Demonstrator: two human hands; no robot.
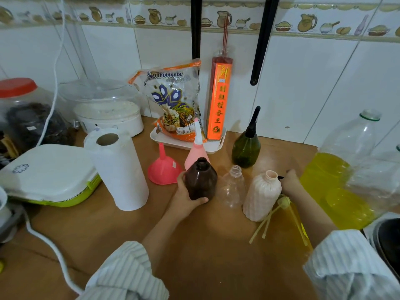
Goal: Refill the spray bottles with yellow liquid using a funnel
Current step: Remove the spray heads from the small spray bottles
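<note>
**Bottles stand uncapped on a crowded kitchen counter**

A person's left hand (187, 192) grips an open brown bottle (201, 178) upright on a wooden countertop (194, 256) against a white tiled wall (303, 83). The right hand (291, 184), reaching behind a ribbed pale bottle (262, 197), is closed on something small and dark that cannot be made out. A clear bottle (233, 187) stands between the two. A pink funnel (164, 167) rests mouth-down just left of the brown bottle. The yellow liquid sits in a large clear jug (346, 169) at right. A paper towel roll (118, 167) stands at left.
</note>
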